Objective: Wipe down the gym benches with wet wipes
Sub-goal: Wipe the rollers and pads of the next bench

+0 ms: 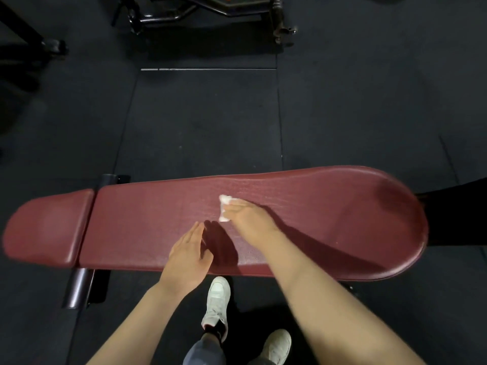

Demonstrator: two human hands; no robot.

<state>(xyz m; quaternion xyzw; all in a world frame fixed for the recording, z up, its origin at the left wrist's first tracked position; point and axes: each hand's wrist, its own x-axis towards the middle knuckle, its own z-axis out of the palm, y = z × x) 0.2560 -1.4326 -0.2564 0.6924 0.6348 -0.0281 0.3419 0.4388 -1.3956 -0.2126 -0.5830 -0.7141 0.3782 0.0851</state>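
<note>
bench (303,222), dark red and padded, lies across the middle of the frame with its long axis left to right, the wide rounded end at the right and a short separate pad at the left. right hand (247,219) curls round a crumpled white wipe (224,208), pressing it on the bench's centre. left hand (188,256) hovers flat with straight fingers at the near edge. dark rubber floor (205,122) lies open beyond. no readable writing.
</note>
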